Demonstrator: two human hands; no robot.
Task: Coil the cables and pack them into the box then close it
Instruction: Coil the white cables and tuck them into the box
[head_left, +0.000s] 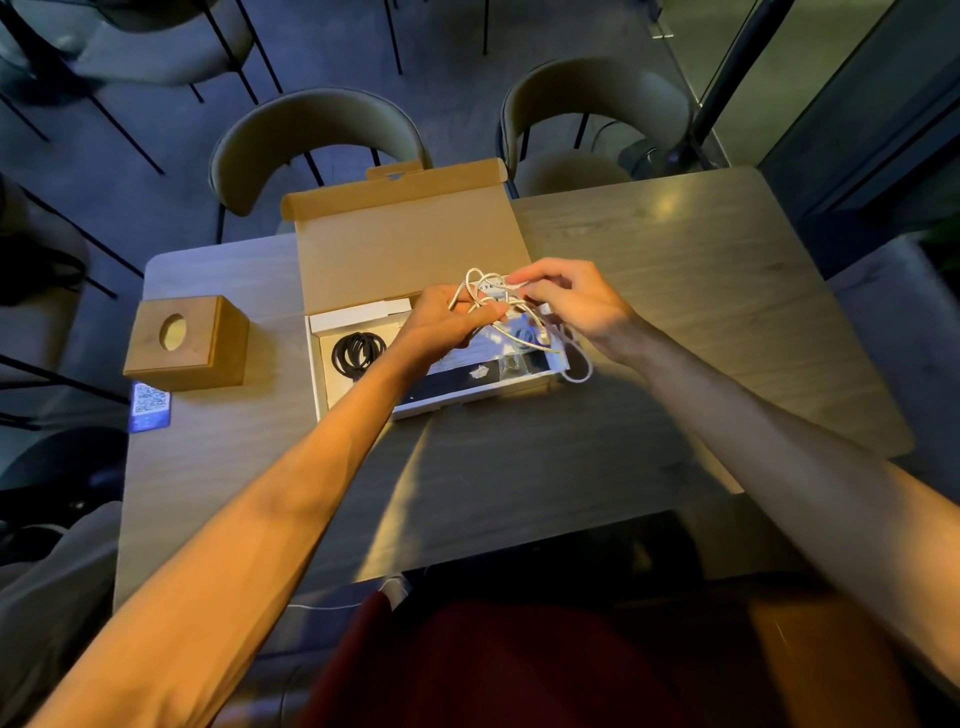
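An open cardboard box (363, 322) lies on the table, its brown lid (410, 244) folded back and away from me. A coiled black cable (358, 352) rests in the box's left compartment. Over the box's right half, both hands hold a loosely looped white cable (480, 288). My left hand (447, 325) pinches the loops from the left. My right hand (566, 301) grips the cable from the right, fingers curled. One loop of the white cable hangs over the box's right edge. Small packets (511, 364) lie in the box under my hands.
A wooden block with a round hole (189, 343) stands left of the box. A QR-code card (149, 405) lies at the table's left edge. Two chairs (311, 140) face the far side of the wooden table (675, 270). A glass wall is at the right.
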